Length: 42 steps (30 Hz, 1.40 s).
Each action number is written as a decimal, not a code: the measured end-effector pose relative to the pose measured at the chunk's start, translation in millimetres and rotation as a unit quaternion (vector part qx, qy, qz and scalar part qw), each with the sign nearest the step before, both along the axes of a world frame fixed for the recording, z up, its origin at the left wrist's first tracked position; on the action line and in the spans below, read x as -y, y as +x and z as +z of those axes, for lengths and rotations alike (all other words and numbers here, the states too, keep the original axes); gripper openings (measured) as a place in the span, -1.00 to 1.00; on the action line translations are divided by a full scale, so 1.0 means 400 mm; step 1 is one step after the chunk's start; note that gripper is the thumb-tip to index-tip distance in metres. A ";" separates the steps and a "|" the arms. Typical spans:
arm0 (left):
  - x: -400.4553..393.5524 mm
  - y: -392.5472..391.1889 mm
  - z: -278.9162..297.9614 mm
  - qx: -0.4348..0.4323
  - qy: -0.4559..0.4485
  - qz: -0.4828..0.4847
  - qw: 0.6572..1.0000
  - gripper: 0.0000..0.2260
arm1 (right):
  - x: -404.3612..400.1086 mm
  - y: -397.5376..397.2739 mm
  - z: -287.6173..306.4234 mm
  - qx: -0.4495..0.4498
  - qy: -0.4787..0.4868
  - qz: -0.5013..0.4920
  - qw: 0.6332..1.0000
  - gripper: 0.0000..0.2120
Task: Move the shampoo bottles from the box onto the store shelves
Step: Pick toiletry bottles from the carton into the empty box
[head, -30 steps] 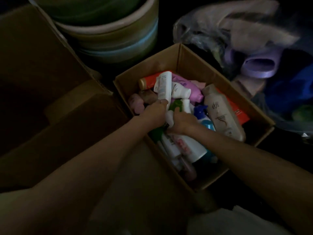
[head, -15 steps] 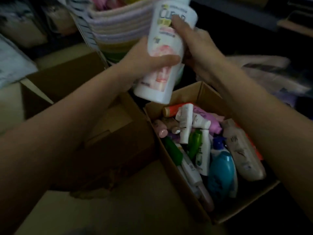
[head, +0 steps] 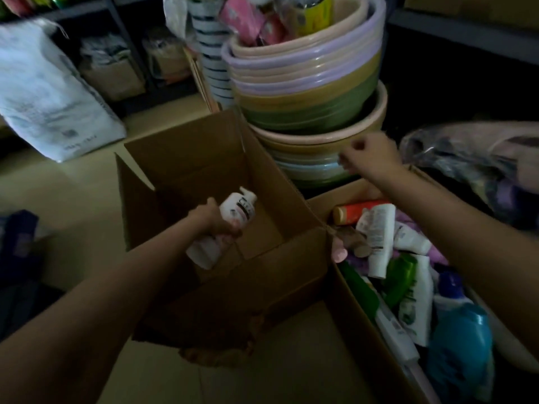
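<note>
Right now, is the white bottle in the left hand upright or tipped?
Tipped. The white bottle slants with its pump cap up and away, gripped by the left hand over the open cardboard box.

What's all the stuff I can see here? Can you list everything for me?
White pump bottle: one, white with pink label, held over the left box.
Left box: one, brown cardboard, open, floor centre.
Right box: one, brown cardboard, full of mixed bottles and tubes.
Blue bottle: one, in right box.
Basins: a nested stack, lilac, pink, green, behind the boxes.
White sack: one, upper left.
Left hand: grips the pump bottle.
Right hand: curled, by the basins, holding nothing visible.
</note>
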<state>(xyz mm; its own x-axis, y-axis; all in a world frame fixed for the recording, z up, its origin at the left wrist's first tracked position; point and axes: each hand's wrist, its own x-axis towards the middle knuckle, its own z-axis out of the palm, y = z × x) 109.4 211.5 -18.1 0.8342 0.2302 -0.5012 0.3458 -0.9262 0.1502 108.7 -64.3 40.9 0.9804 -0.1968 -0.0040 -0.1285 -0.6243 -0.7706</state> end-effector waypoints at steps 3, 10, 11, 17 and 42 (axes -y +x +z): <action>-0.005 0.022 -0.062 -0.062 -0.039 0.013 0.997 -0.13 | -0.132 0.032 0.089 0.081 -0.057 0.130 0.987 -0.82; -0.011 0.049 -0.215 -0.132 -0.045 0.006 0.990 -0.12 | -0.358 0.040 0.021 -0.013 -0.233 0.407 0.883 -0.74; -0.014 0.052 -0.234 -0.151 -0.057 0.015 0.987 -0.17 | -0.357 0.046 0.021 -0.003 -0.228 0.400 0.888 -0.75; 0.000 0.059 -0.280 -0.116 0.018 -0.100 0.988 -0.33 | -0.358 0.082 0.040 0.034 -0.237 0.398 0.886 -0.76; 0.711 -0.178 -0.081 0.101 -0.184 -0.383 0.900 -0.50 | 0.343 -0.310 -0.247 -0.407 -0.320 0.169 0.839 -0.43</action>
